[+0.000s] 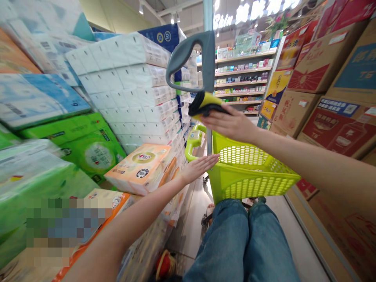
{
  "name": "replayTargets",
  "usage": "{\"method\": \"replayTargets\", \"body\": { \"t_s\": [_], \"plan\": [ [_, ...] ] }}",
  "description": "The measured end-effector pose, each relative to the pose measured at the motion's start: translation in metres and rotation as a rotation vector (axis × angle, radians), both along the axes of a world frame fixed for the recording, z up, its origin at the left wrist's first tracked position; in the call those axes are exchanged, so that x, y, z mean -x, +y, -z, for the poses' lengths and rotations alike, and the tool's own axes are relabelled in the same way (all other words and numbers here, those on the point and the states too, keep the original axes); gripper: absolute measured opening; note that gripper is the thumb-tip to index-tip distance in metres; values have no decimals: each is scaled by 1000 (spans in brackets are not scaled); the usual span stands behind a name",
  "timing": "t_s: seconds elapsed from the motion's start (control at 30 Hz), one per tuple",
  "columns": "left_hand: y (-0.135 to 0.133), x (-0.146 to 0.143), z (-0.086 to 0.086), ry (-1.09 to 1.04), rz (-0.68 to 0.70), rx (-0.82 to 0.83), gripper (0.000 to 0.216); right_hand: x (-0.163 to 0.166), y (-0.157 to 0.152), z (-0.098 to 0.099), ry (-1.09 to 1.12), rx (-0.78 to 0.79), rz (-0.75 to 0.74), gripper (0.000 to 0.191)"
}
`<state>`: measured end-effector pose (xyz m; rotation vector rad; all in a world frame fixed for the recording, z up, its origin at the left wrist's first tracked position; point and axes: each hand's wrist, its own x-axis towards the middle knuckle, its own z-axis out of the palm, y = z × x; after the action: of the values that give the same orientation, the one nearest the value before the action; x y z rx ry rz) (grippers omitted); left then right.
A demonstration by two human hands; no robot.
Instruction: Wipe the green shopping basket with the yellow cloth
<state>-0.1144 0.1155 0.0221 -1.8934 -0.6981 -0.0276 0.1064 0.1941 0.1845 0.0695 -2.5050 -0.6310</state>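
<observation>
On my far left I see a blue and white pack [41, 98], with big green packs [96, 150] below it. Next to them is an orange pack [139, 164] that sits lower than the white packs [123, 88], and those are piled up high in neat rows.

Up above my hands there is a grey loop handle [208, 64]. Down low, my left hand [201, 168] is flat, with its fingers straight and close together. The tips are right by a thin grey pole [209, 143], but I can't tell if they touch it. Just under the loop is a yellow and black thing [212, 101], and my right hand [228, 123] is against it. Those fingers lie side by side and point left. I can't tell if they are squeezing it.

The yellow-green cart [227, 170] is right in front of my blue jeans [235, 239], with lots of holes in its sides. Far behind it are full shelves [243, 71]. On my far right, brown and red boxes [314, 70] are piled up high.
</observation>
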Motion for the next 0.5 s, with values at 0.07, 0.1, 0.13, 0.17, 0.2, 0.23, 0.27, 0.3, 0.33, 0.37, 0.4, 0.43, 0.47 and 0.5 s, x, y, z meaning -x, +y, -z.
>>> {"method": "replayTargets", "body": {
  "t_s": [0.07,0.1,0.13,0.17,0.2,0.23,0.27,0.3,0.33,0.37,0.4,0.43,0.47,0.5],
  "plan": [
    [1,-1,-1,-1,-1,65,54,4,-1,23,-231,-59,-147,43],
    [1,-1,-2,-2,-1,90,53,5,0,27,-330,-75,-205,39],
    [1,-1,-2,-2,-2,101,54,5,1,25,-393,-83,-234,37],
    [1,-1,-2,-2,-3,91,54,3,4,17,-407,-87,-227,36],
    [1,0,-1,2,-9,68,55,1,6,5,-375,-83,-191,38],
    [1,1,0,7,-15,42,59,-1,8,-7,-299,-69,-134,39],
    [1,2,1,14,-23,16,62,-2,9,-19,-184,-42,-66,41],
    [1,2,2,19,-31,-5,64,-3,9,-26,-60,-5,-3,42],
    [2,3,4,22,-36,-17,64,-3,7,-28,55,39,47,43],
    [3,4,5,22,-37,-15,64,-1,5,-24,129,91,78,44],
    [4,5,7,19,-36,-3,64,1,2,-16,137,151,74,44],
    [6,5,8,14,-34,15,65,4,-1,-5,87,210,46,44],
    [7,6,10,9,-35,34,65,7,-3,6,5,264,4,44],
    [9,6,11,4,-36,51,65,8,-4,14,-90,303,-42,43]
  ]
}}
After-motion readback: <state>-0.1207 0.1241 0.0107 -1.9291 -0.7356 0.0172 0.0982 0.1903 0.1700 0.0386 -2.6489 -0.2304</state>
